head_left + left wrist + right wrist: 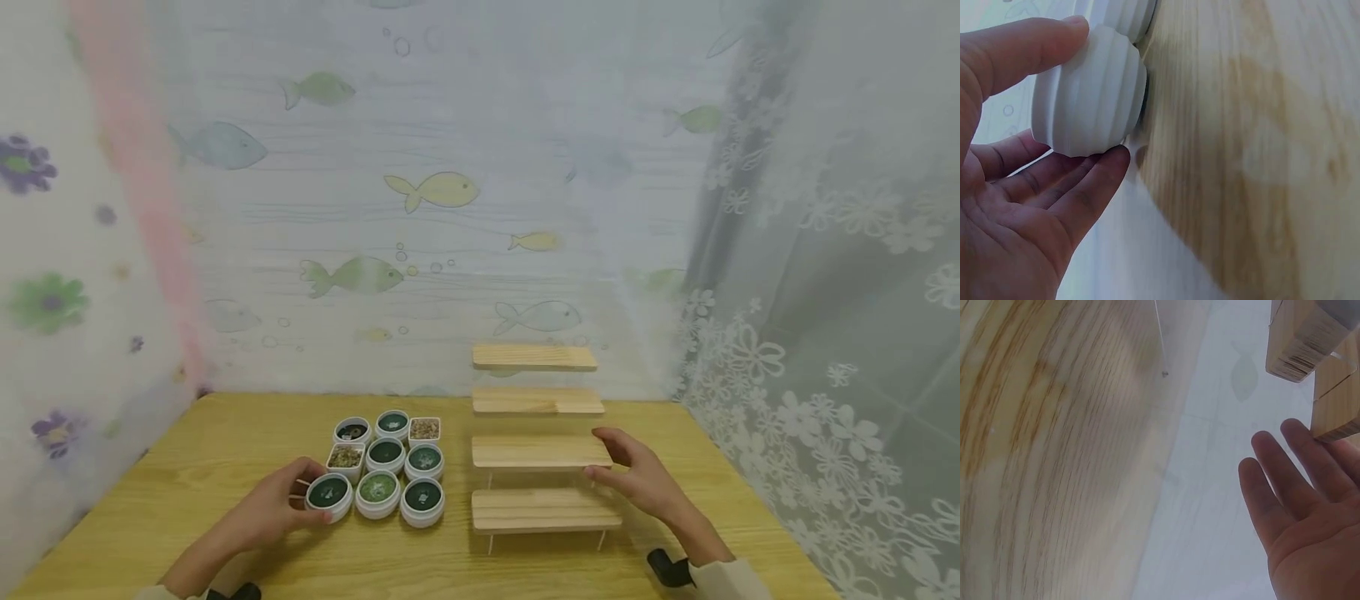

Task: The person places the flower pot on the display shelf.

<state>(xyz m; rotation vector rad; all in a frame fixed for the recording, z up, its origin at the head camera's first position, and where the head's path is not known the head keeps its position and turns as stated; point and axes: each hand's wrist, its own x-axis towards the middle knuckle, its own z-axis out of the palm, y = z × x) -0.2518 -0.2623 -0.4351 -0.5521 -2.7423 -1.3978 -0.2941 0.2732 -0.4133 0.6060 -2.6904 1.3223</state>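
Observation:
My left hand (281, 504) holds a small white pot (328, 495) with a glossy dark green top, at the front left of a cluster of pots. In the left wrist view the thumb (1035, 44) lies over the ribbed side of that pot (1091, 94), with the fingers against its other side. My right hand (637, 471) has the right end of a board of the tiered wooden stand (540, 452) between thumb and fingers. The right wrist view shows several straight fingers (1288, 478) by the board's corner (1335, 412); the thumb is hidden there.
Beside the held pot stand several round pots (378, 492) with green tops and two square pots (345, 457) with a speckled filling. The stand's four boards (534, 357) rise in steps on thin legs. Fish-print curtain (442, 192) hangs behind the wooden table (225, 433).

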